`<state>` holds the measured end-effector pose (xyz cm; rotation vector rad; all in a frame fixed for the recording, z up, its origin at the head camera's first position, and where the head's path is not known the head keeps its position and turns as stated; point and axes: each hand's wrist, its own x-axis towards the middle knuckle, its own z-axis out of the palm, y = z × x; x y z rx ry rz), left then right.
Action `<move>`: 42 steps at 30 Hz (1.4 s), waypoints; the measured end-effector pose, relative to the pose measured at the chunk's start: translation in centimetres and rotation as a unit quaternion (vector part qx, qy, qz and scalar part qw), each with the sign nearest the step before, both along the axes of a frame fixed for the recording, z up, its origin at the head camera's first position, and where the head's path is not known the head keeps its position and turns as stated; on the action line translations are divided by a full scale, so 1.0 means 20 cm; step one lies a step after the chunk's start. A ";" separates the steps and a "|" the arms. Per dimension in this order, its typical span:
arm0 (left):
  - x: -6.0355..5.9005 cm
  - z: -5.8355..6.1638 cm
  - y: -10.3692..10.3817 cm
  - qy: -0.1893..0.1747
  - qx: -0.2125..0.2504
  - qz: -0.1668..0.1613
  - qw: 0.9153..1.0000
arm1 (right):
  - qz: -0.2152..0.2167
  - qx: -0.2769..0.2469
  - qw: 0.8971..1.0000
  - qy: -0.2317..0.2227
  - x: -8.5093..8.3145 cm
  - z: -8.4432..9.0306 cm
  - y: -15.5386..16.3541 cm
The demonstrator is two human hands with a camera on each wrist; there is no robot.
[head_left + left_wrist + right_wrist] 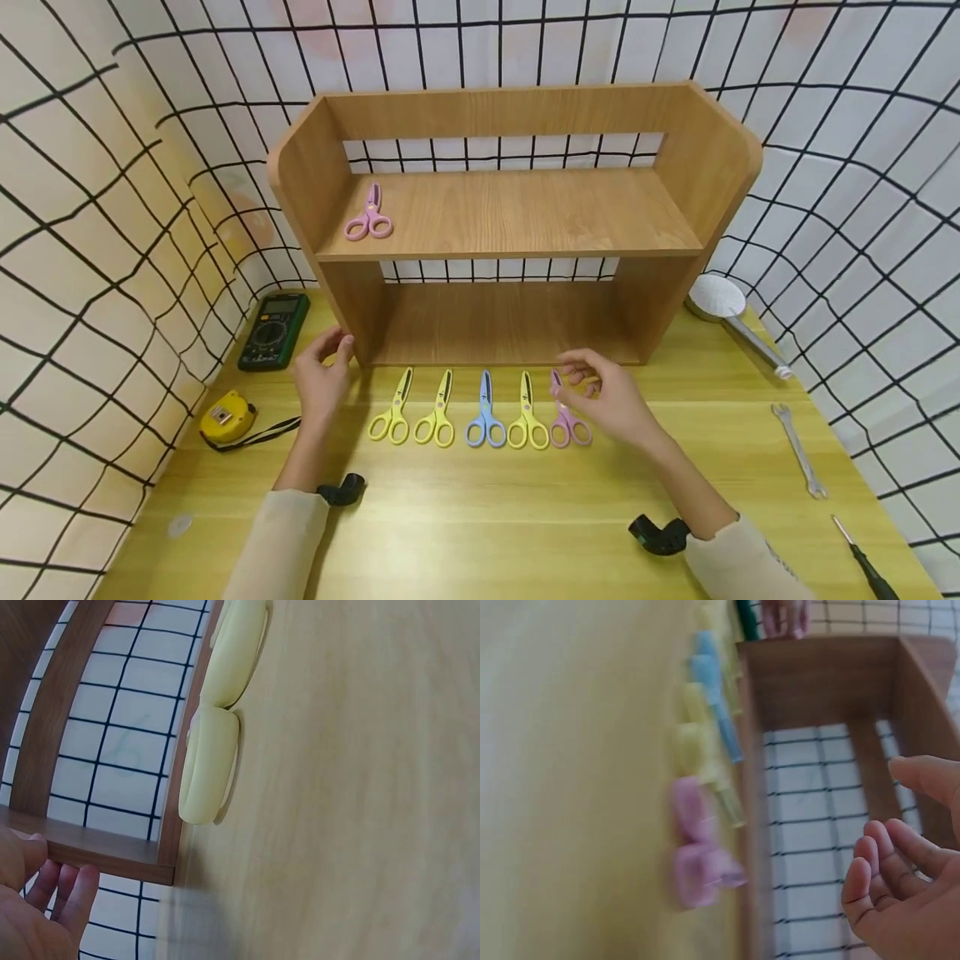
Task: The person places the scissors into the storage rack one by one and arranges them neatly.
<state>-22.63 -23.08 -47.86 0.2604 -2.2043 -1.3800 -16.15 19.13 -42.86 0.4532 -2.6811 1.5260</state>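
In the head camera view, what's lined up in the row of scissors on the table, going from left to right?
yellow scissors → second yellow scissors → blue scissors → third yellow scissors → pink scissors, with the right hand just over them.

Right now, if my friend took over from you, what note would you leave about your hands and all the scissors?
Left hand: open, holding nothing, beside the wooden shelf at its lower left corner.
Right hand: open, fingers loosely curled, hovering just over the pink scissors on the table, not gripping them.
Done: one pink pair on the shelf, upper level, left side.
Left: five pairs in a row on the table in front of the shelf, three yellow, one blue and that pink pair at the right end.
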 end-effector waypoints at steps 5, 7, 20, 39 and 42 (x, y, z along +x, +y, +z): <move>-0.01 0.01 0.00 0.001 -0.002 0.003 1.000 | -0.006 0.023 1.000 -0.020 0.06 -0.15 0.07; -0.01 0.01 0.00 -0.001 -0.004 0.002 1.000 | -0.014 0.037 0.999 -0.031 0.09 -0.19 0.09; 0.00 0.00 0.00 -0.004 0.002 0.003 1.000 | -0.025 0.111 0.992 -0.057 0.13 -0.29 0.13; 0.01 0.00 0.01 -0.009 0.002 0.000 1.000 | -0.053 0.085 0.990 -0.095 0.12 -0.26 0.12; 0.01 0.00 0.01 -0.004 0.000 -0.001 1.000 | -0.048 0.069 0.992 -0.094 0.12 -0.22 0.13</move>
